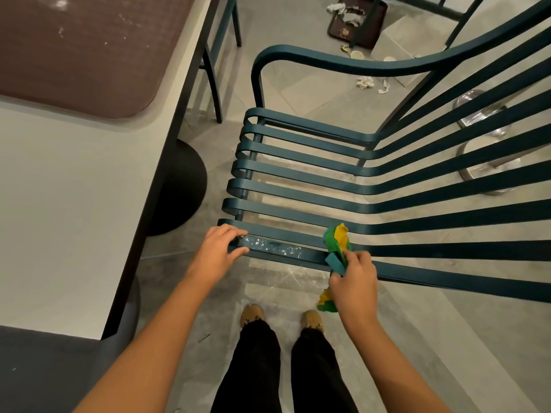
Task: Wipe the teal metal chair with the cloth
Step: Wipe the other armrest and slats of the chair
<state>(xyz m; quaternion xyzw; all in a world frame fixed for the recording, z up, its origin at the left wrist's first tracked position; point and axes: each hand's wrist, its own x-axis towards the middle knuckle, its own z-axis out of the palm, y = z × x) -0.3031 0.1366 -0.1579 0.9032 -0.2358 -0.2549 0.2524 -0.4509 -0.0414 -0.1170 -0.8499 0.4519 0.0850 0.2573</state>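
Observation:
The teal metal chair fills the middle and right of the view, its seat made of long flat slats that bend up into the backrest at the right. My left hand grips the curled front end of the nearest slats. White specks and wet smears lie on the nearest slat between my hands. My right hand is closed on a crumpled green, yellow and teal cloth, which presses on that slat near where it meets the backrest. A bit of the cloth hangs below my fist.
A white table with a brown mat stands at the left on a round black base. Another chair's dark legs stand beyond it. A tray with rubbish, tissues and cups litter the floor behind. Steel table bases sit at the right.

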